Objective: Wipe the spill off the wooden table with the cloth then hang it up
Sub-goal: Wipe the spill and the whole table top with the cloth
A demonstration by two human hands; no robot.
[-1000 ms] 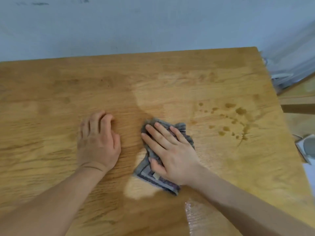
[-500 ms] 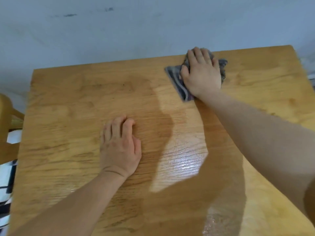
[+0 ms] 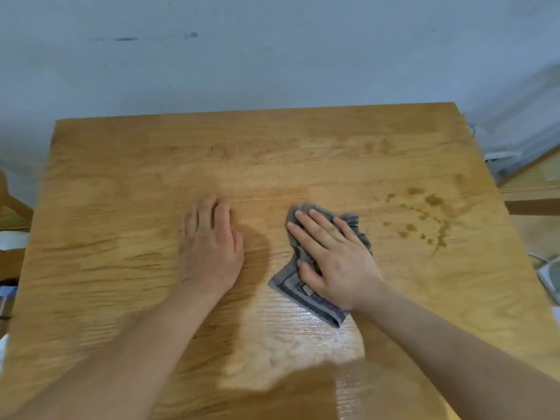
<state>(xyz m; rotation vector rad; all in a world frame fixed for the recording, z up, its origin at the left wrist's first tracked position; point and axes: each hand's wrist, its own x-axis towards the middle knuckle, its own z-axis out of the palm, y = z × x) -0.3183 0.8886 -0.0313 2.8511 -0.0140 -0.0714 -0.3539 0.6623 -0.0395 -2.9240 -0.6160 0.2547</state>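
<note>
Half a second ago the right hand (image 3: 336,262) and the cloth (image 3: 306,291) were up by the far edge of the table; both have since come back toward the person and now lie near the middle of the board, while the left hand (image 3: 210,253) has kept its place flat on the wood. The pale wall (image 3: 272,56) fills the top of the view, from ten o'clock round to two o'clock, with a few dark scuffs on it. Below it the wooden table (image 3: 121,192) takes up most of the picture, its grain running side to side, with a shiny wet patch at about six o'clock between the two forearms. The left hand rests at about nine o'clock from the cloth, palm down, fingers together and lying open on the bare wood, holding nothing. The right hand lies palm down on top of the cloth, fingers spread and pressing it to the table rather than curled around it. The cloth is grey with a darker striped border, crumpled under the fingers, one corner poking out toward six o'clock by the wrist. The spill (image 3: 424,219) is a scatter of small brown drops and a thin streak at about three o'clock from the cloth, well apart from it and near the right edge of the table.
</note>
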